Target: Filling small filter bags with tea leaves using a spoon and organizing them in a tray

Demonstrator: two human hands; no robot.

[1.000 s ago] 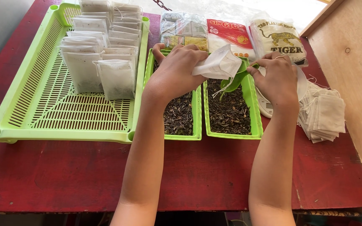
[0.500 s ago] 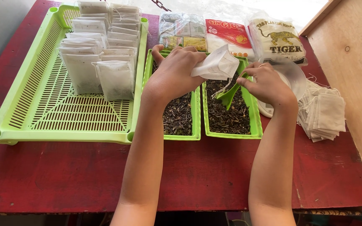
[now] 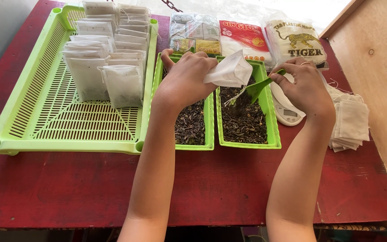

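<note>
Left hand point(image 3: 185, 80) grips white pouch point(image 3: 229, 71); right hand point(image 3: 305, 87) grips green scoop point(image 3: 258, 88), seemingly inside tray rim point(image 3: 273, 121).

A white paper tea bag point(image 3: 230, 71) is pinched at its left end, tilted. A green plastic scoop point(image 3: 258, 88), gripped by its handle, dips into dark loose tea point(image 3: 243, 121) just below.

Single view, head-worn camera: looks steeply down and forward from above the person's forearms onto a red table point(image 3: 229, 188). Close range; both arms enter from the bottom edge. Frame spans the large green tray point(image 3: 68, 130) at left to a wooden panel point(image 3: 381, 67) at right; packets line the far edge. No second view shares the scene.
</note>
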